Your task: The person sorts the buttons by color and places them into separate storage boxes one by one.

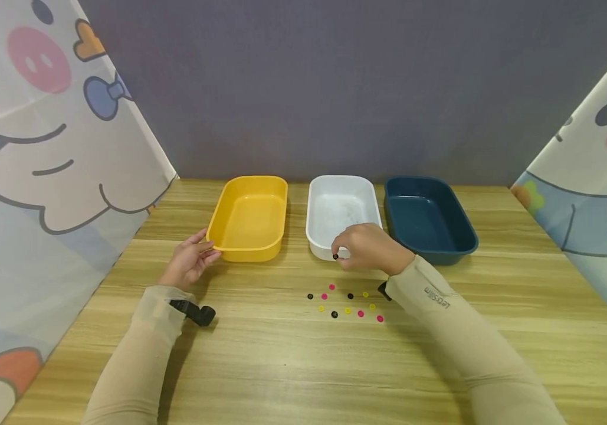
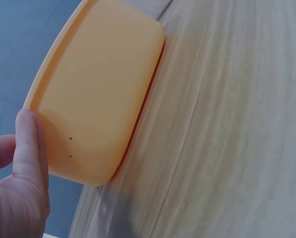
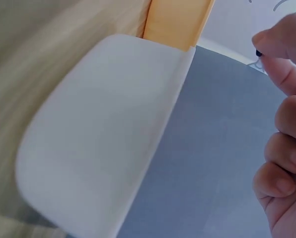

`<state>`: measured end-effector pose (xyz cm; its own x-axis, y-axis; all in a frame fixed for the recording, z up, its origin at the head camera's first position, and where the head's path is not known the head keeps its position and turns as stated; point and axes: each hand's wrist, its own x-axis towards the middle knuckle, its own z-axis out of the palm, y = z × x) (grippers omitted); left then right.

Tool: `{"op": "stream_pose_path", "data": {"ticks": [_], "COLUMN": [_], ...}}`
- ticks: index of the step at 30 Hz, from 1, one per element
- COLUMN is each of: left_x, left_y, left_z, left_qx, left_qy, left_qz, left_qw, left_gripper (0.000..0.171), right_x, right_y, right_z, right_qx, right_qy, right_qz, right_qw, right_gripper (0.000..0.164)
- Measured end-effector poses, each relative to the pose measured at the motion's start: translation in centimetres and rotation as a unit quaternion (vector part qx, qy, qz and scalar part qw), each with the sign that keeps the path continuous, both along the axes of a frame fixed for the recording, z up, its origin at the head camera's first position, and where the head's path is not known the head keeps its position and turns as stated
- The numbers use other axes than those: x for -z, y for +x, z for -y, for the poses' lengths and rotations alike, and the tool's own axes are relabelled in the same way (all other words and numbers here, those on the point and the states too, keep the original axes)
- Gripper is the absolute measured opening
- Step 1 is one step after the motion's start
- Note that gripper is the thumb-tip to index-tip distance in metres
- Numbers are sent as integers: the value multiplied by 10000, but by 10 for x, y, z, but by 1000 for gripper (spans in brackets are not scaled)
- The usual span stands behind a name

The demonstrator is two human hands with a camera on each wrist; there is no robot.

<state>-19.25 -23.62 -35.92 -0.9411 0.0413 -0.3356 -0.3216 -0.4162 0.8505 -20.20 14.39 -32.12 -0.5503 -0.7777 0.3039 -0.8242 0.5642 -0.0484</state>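
My right hand [image 1: 369, 247] pinches a small black button [image 3: 259, 53] between thumb and index finger, its other fingers curled. It is over the near edge of the white plastic bin [image 1: 312, 239], higher than the rim in the right wrist view. At the near left corner of the yellow bin [image 1: 247, 255], my left hand [image 1: 186, 262] holds the rim between thumb and fingers. In front of the bins lie several loose buttons: black buttons [image 1: 334, 314], pink buttons [image 1: 360, 314] and yellow buttons [image 1: 348, 310].
A dark blue bin [image 1: 462, 242] stands right of the white one, completing a row along the back of the wooden table [image 1: 261, 366]. Behind rises a grey panel [image 1: 303, 88]. Cartoon-printed cloths [image 1: 69, 195] flank the table on both sides.
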Motion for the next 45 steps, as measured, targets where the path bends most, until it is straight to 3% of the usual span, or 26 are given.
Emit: {"op": "stream_pose_path", "data": {"ticks": [20,31,45], "left_x": [0,0,1], "left_y": [-1,2,1], "left_z": [-3,-1,-2], "left_qx": [-68,-114,-44], "left_qy": [-288,-362,-431], "left_qz": [-129,-111,-119], "left_qw": [9995,9992,9990], "left_gripper": [59,58,59], "right_x": [-16,-25,-28], "right_y": [-33,-52,-69], "right_z": [55,86,107], "right_qx": [203,303,534], "right_qy": [208,599,699], "right_qz": [582,992,1062], "right_qw": [9979,9928,9904], "right_gripper": [6,16,15]}}
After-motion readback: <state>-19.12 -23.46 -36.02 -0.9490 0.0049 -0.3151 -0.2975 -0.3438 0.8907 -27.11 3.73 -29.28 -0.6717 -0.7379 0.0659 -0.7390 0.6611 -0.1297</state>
